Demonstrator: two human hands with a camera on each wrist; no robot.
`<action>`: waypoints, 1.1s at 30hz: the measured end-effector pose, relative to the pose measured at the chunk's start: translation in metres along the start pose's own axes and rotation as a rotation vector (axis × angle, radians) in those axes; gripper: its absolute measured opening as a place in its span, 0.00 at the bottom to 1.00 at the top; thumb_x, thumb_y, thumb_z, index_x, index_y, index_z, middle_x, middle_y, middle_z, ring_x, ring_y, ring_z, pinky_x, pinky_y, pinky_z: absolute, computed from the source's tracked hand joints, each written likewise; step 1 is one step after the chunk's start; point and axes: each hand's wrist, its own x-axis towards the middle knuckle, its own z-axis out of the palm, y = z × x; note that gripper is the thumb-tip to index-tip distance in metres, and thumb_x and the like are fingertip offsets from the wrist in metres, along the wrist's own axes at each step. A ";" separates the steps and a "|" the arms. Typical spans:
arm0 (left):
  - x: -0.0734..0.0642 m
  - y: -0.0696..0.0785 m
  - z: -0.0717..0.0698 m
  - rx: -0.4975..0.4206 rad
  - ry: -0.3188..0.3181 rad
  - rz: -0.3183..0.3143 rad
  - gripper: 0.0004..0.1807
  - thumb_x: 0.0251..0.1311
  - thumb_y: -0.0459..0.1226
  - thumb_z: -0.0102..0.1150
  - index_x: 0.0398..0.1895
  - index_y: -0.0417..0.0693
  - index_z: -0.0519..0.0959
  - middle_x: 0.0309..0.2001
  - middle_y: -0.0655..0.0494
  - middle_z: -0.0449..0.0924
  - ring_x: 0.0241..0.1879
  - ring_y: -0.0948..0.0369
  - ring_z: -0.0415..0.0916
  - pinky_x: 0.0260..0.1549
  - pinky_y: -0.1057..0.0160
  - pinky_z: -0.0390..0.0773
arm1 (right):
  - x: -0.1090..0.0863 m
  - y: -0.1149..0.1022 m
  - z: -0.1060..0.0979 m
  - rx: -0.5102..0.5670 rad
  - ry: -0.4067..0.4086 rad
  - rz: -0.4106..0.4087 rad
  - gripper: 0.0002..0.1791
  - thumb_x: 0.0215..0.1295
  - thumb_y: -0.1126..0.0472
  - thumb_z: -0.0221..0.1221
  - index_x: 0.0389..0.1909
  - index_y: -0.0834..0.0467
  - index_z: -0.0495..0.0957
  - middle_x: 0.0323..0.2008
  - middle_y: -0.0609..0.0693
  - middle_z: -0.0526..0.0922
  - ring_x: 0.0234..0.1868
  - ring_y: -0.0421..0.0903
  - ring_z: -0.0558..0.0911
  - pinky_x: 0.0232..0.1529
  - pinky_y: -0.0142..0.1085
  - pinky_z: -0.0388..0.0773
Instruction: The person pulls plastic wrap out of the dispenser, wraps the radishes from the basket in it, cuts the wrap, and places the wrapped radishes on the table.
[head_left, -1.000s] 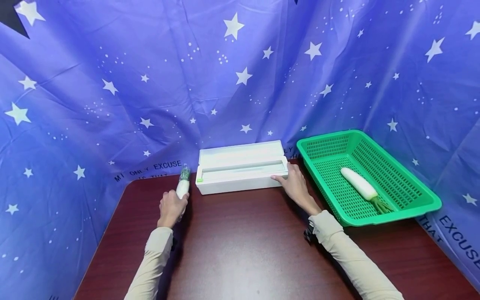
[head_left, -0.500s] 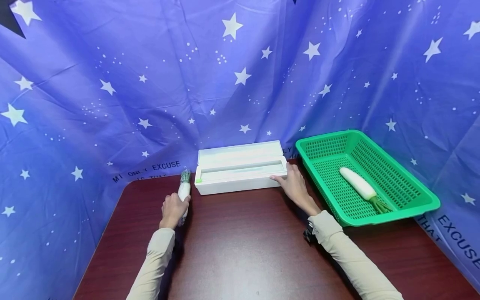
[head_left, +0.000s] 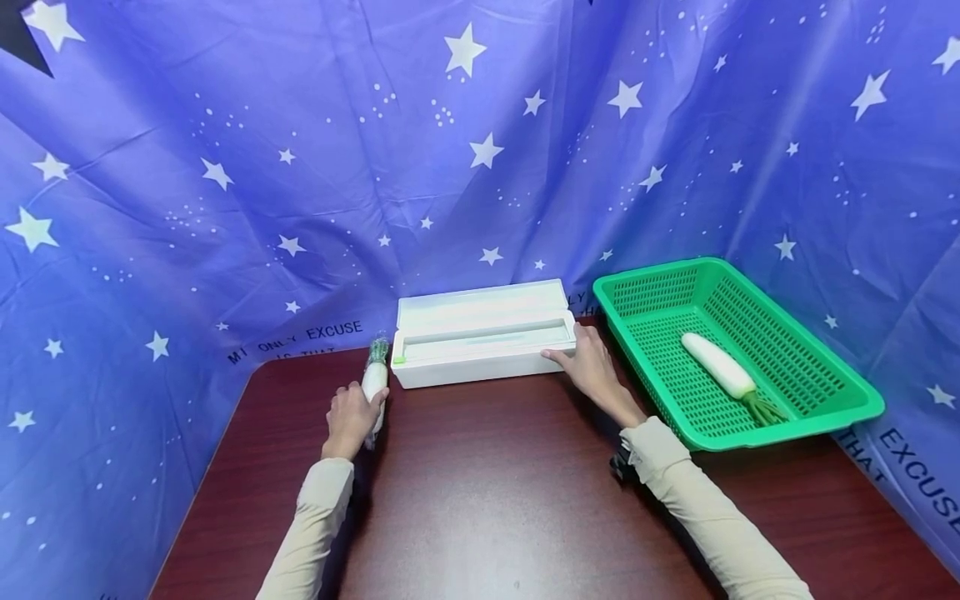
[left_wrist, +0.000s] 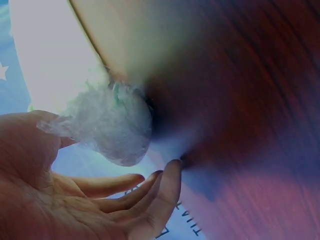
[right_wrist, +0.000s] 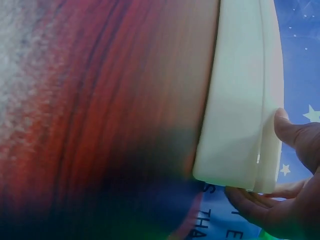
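In the head view my left hand (head_left: 351,422) grips a white radish (head_left: 375,380) with a green top, with the thumb over its right side. Clear plastic film is wrapped round it, and in the left wrist view the wrapped radish (left_wrist: 120,125) lies between thumb and fingers. To the right stands a white cling film dispenser (head_left: 483,371), its lid raised at the back and a green slider at its left end. My right hand (head_left: 594,371) holds the dispenser's right end, thumb on the front; in the right wrist view fingers (right_wrist: 247,205) lie along that end.
A green plastic basket (head_left: 645,400) stands at the right, with an unwrapped white radish (head_left: 718,364) in it. The dark red wooden table (head_left: 480,500) meets a blue star-patterned curtain (head_left: 480,183) at the back and sides.
My left hand and the wrapped radish have shifted slightly right, closer to the dispenser's left end. The right hand stays on the dispenser, which has not visibly moved.
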 end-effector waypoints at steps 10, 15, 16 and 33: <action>-0.001 0.006 0.000 -0.090 0.125 0.075 0.29 0.72 0.42 0.61 0.65 0.26 0.70 0.56 0.22 0.72 0.56 0.29 0.73 0.49 0.30 0.76 | -0.001 -0.002 0.002 0.042 0.033 -0.060 0.38 0.64 0.56 0.73 0.66 0.76 0.70 0.59 0.74 0.73 0.63 0.68 0.70 0.65 0.60 0.67; 0.001 0.015 -0.004 -0.173 0.325 0.306 0.25 0.69 0.34 0.64 0.65 0.31 0.73 0.61 0.29 0.71 0.58 0.32 0.72 0.53 0.33 0.72 | 0.000 -0.008 0.004 0.044 0.131 -0.193 0.31 0.67 0.60 0.71 0.63 0.74 0.73 0.62 0.72 0.71 0.65 0.68 0.70 0.67 0.59 0.67; 0.002 0.018 -0.004 -0.179 0.350 0.355 0.24 0.69 0.33 0.64 0.64 0.31 0.73 0.61 0.31 0.72 0.58 0.33 0.72 0.54 0.34 0.71 | 0.001 -0.010 0.004 0.043 0.142 -0.220 0.28 0.67 0.61 0.70 0.62 0.74 0.75 0.61 0.71 0.73 0.64 0.68 0.71 0.66 0.59 0.68; 0.020 0.053 0.004 -0.201 0.279 0.658 0.19 0.69 0.37 0.67 0.59 0.37 0.81 0.56 0.38 0.83 0.59 0.40 0.79 0.58 0.40 0.74 | 0.013 -0.017 0.006 0.053 0.009 -0.293 0.15 0.70 0.69 0.65 0.53 0.74 0.81 0.48 0.69 0.83 0.49 0.64 0.83 0.52 0.56 0.80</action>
